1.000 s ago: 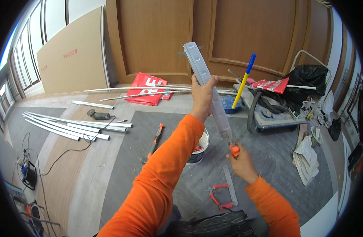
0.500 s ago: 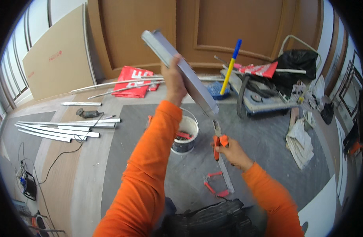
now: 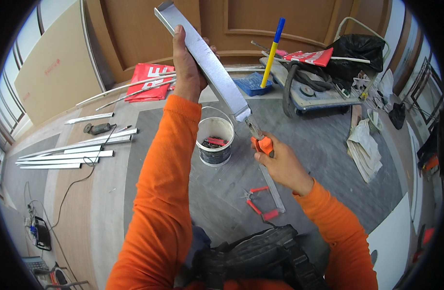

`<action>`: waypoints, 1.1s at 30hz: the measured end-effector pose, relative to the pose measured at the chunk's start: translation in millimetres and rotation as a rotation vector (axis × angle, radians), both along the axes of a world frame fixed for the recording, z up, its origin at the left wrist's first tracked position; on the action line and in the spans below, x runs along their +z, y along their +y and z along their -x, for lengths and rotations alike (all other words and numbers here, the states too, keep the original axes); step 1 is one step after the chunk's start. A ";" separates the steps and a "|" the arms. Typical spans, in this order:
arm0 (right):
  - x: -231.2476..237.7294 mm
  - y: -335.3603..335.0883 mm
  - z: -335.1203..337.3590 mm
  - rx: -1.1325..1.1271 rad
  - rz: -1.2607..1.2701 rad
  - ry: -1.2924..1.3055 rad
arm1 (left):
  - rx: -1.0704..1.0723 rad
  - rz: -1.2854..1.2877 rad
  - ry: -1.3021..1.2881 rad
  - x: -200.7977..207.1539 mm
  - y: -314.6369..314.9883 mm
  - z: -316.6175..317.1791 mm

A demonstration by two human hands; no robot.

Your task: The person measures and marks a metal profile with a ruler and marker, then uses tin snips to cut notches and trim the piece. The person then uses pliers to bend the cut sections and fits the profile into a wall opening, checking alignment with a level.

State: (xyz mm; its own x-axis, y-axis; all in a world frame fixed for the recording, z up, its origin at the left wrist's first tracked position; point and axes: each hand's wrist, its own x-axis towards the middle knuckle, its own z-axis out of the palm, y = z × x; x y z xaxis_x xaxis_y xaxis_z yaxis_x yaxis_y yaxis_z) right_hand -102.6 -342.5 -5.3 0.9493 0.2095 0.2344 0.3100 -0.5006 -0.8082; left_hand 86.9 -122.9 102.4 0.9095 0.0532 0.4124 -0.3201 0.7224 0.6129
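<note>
My left hand [image 3: 187,67] is wrapped round a silvery metal channel [image 3: 216,71], thumb along its near edge. The channel slants from the upper left down to the right, off the floor, and its upper end looks folded. Orange-handled snips [image 3: 264,145] are in my right hand [image 3: 288,166], with their jaws at the channel's lower end; whether they bite into the metal I cannot tell. Beneath lies a thin metal strip [image 3: 275,192] beside red-handled pliers [image 3: 250,197]. Left of the snips stands a white bucket [image 3: 217,128] holding a red-handled item and dark bits.
Several metal profiles [image 3: 72,153] and a corded grinder [image 3: 97,128] lie to the left. At the back right are a loaded cart [image 3: 314,100] and a blue tray [image 3: 251,86] with a yellow-and-blue handle. A large board [image 3: 52,67] leans at the back left; a cloth [image 3: 364,150] lies right.
The channel has turned in my left hand, so its broad bright face now shows. Both hands sit a little further up and left or up in the picture, and the view has shifted.
</note>
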 end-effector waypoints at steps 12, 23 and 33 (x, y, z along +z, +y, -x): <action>11.2 3.2 3.9 -0.076 0.049 0.045 | 0.012 -0.047 -0.038 4.2 -14.2 11.6; 9.4 2.7 2.8 -0.095 0.064 0.026 | -0.016 -0.036 -0.049 4.6 -10.5 8.6; 10.1 2.6 1.7 -0.106 0.090 0.026 | -0.010 -0.081 -0.083 2.8 -15.1 8.4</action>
